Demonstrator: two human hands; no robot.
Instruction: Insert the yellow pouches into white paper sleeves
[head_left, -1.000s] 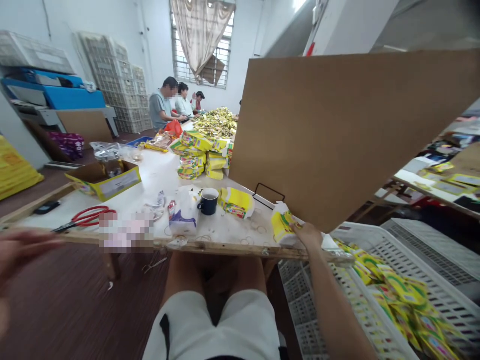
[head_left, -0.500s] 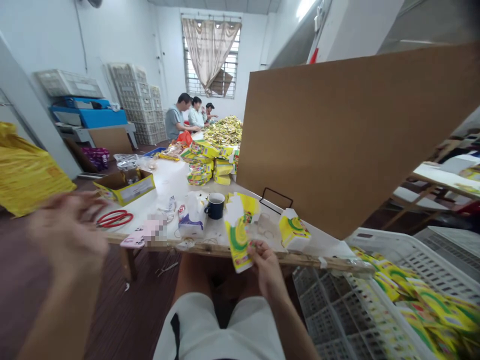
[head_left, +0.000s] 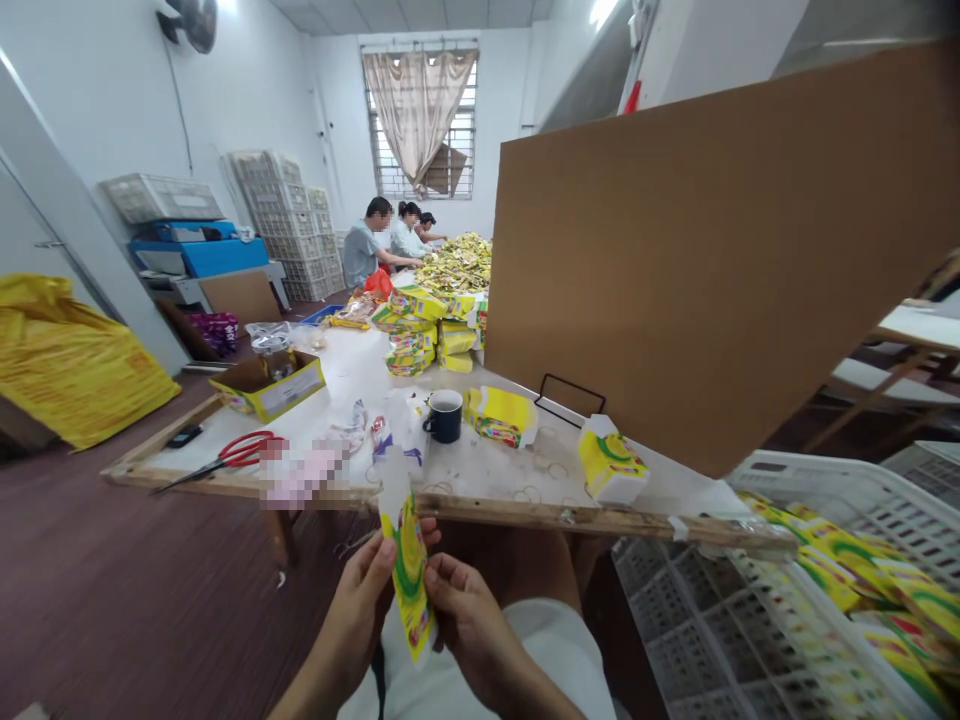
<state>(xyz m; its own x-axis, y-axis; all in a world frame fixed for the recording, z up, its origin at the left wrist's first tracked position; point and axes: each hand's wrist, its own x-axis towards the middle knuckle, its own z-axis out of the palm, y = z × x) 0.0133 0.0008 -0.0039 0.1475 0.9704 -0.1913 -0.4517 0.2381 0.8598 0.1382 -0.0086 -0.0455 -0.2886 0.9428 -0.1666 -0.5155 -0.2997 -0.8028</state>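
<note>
Over my lap, in front of the table edge, I hold a yellow and green printed carton, narrow and partly flat with a white flap standing up at its top. My left hand is closed on its left side, thumb on the near face. My right hand pinches its right edge; some of its fingers are hidden behind the card. Beyond the carton, on the table, lie a yellow carton and, farther right, another yellow carton. A dark mug stands left of them.
Red-handled scissors and a pixelated pink thing lie near the table's front edge. A cardboard sheet stands at right. Below it, a white crate holds several cartons. Stacked yellow cartons and co-workers are farther back.
My left hand has come in from the far left and taken hold of the carton. My right hand has brought the carton left and lower, over my lap. The view has shifted slightly.
</note>
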